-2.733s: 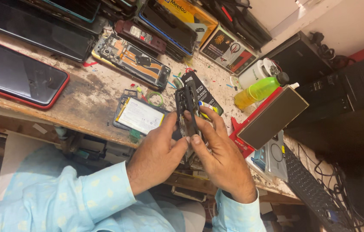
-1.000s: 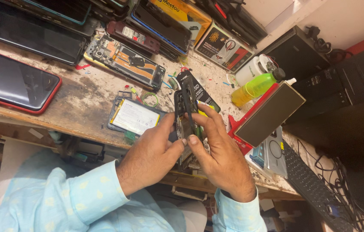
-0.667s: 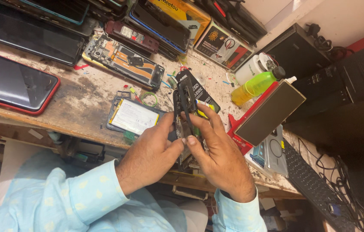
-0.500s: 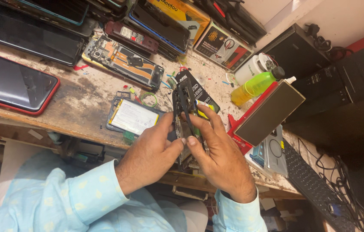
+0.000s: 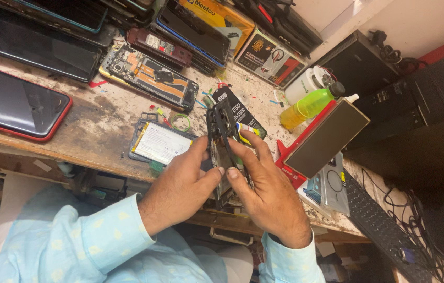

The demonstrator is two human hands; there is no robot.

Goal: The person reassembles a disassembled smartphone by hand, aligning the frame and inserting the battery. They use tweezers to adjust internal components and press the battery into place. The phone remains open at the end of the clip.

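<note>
Both of my hands hold an opened phone body [image 5: 220, 126] upright over the front edge of the worn workbench [image 5: 101, 126]. My left hand [image 5: 182, 186] grips its left side with the thumb pressed against the lower part. My right hand [image 5: 266, 188] wraps the right side, fingers laid along the edge and thumb meeting the left thumb. Dark inner parts of the phone show at its top. Just left of my hands lies a phone frame with a pale battery [image 5: 160, 142] on the bench.
An opened phone with orange insides [image 5: 151, 76], a red-cased phone [image 5: 15, 105], stacked phones and boxes at the back, a green bottle [image 5: 311, 105], a tilted dark panel on a red stand [image 5: 326, 137], a keyboard [image 5: 384, 230] and cables at right.
My hands have kept hold of the phone body, shifting it slightly and adjusting the thumbs. The view has drifted a little; nothing on the bench moved.
</note>
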